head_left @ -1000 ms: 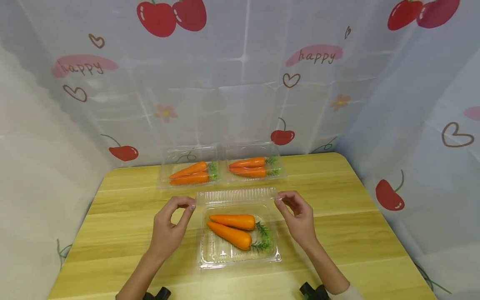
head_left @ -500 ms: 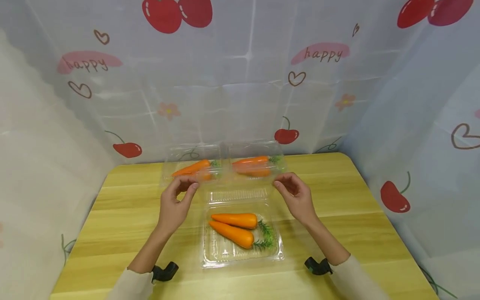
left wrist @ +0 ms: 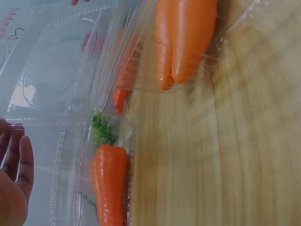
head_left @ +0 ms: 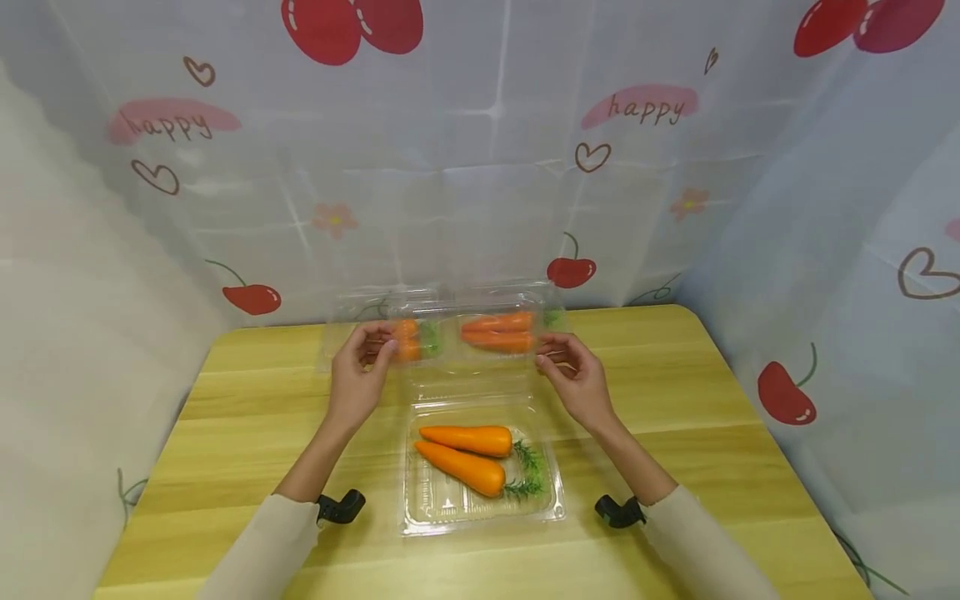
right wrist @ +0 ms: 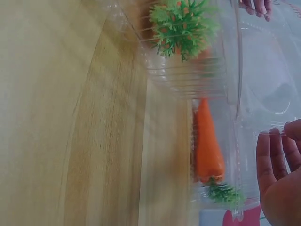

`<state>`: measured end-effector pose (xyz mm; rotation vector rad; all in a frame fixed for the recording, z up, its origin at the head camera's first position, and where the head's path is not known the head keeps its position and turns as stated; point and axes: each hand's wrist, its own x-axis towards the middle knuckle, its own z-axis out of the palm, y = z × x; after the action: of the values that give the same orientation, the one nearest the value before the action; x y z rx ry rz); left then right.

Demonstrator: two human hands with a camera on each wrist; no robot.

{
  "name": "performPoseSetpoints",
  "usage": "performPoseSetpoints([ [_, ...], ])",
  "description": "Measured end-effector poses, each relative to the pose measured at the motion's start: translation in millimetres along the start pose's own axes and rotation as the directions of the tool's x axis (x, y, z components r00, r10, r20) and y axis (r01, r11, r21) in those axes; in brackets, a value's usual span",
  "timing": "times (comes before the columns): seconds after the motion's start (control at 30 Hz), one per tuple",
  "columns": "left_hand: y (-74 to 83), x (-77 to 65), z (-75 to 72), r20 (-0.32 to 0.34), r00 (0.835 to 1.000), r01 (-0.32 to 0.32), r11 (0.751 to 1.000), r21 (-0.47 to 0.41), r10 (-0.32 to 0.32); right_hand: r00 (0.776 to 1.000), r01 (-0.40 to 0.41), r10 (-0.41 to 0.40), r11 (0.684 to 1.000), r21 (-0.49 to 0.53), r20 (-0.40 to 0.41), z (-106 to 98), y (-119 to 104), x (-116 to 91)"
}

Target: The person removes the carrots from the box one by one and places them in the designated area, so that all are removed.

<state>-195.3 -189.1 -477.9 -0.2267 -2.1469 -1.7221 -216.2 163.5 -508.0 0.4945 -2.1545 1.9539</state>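
Observation:
A clear plastic clamshell container (head_left: 483, 527) lies mid-table, with two orange carrots (head_left: 465, 471) and green tops in its base. Its clear lid (left wrist: 44, 70) stands raised at the far side, seen through in front of the rear boxes. My left hand (head_left: 358, 371) pinches the lid's left edge between thumb and fingers. Over on the right edge, my right hand (head_left: 577, 383) pinches it the same way. In the right wrist view, fingertips meet the lid's rim and the green tops (right wrist: 181, 28) show through the base wall.
Two more clear containers, a left one (head_left: 326, 354) and a right one (head_left: 562, 343), stand along the table's back edge with carrots inside. The wooden table (head_left: 247, 433) meets a cherry-print curtain (head_left: 465, 208) behind and at the sides.
Both hands have moved up and away from me, bringing the lid from low near the hinge side to a raised position. The carrots and base have stayed put.

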Motion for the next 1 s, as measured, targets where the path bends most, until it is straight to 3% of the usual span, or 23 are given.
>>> performPoseSetpoints([
  [0.3,-7.5,16.4,9.0,0.009,0.996,0.085,0.996,0.011,-0.085,0.999,-0.054,0.054,0.998,-0.036,0.001,-3,9,5],
  [0.63,-14.9,21.4,13.4,-0.006,0.986,0.167,0.984,0.061,-0.167,0.996,-0.084,0.084,0.996,-0.018,0.000,0,11,8],
  [1.0,-17.0,16.3,9.7,-0.026,0.992,0.124,0.992,0.038,-0.123,0.995,-0.097,0.097,0.995,-0.015,0.001,-2,14,5],
])
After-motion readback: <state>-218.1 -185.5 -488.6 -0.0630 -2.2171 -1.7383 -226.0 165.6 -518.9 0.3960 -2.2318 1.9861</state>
